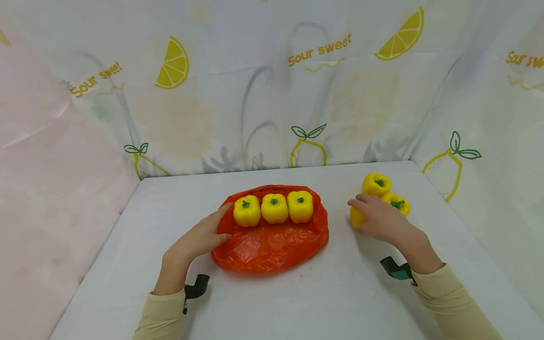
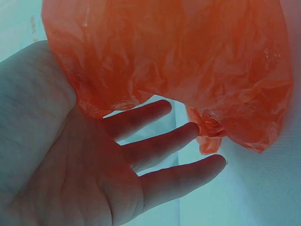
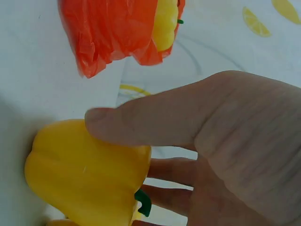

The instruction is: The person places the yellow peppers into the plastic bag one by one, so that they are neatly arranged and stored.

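Observation:
A red plastic bag [image 1: 267,250] lies on the table with three yellow bell peppers [image 1: 274,208] in a row in its opening. At the bag's left side my left hand [image 1: 201,236] touches the plastic. In the left wrist view, several of its fingers [image 2: 183,181] extend straight below the red film; its thumb is hidden there. My right hand [image 1: 380,218] grips another yellow bell pepper [image 3: 84,174], thumb on one side and fingers on the other. Two more yellow peppers sit just beyond it, one farther back [image 1: 376,184] and one to its right [image 1: 401,208].
The white table [image 1: 276,307] extends around the bag. Behind it hangs a pale curtain [image 1: 238,108] printed with lemons. A dark wrist mount [image 1: 197,286] sits at the left sleeve and another mount [image 1: 395,269] at the right sleeve.

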Motion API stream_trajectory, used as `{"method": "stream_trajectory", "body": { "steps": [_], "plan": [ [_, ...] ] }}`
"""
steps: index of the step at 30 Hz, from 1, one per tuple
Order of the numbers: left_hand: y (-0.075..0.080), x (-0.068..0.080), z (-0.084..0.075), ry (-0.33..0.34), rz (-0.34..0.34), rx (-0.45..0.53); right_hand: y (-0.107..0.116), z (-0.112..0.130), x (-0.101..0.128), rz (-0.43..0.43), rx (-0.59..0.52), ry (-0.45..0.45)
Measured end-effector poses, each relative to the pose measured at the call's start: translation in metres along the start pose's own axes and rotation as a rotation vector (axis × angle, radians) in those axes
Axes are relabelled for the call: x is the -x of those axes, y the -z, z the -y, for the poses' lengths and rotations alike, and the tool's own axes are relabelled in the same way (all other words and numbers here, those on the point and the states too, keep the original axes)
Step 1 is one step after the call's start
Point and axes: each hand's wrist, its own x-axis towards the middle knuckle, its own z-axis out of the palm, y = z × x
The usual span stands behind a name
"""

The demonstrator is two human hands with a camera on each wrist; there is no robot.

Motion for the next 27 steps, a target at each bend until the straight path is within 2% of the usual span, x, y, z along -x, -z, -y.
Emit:
{"method": "stream_trajectory", "body": {
  "steps": [9,17,27],
  "plan": [
    [0.000,0.000,0.000,-0.015,0.007,0.005,-0.006,-0.008,0.004,-0.025,-0.125,0.023],
    [0.001,-0.001,0.002,-0.013,0.004,0.005,-0.015,-0.012,-0.001,-0.036,-0.152,0.035],
    [-0.001,-0.002,0.003,0.005,0.008,0.004,-0.018,-0.004,-0.003,-0.102,-0.159,0.066]
  ]
}}
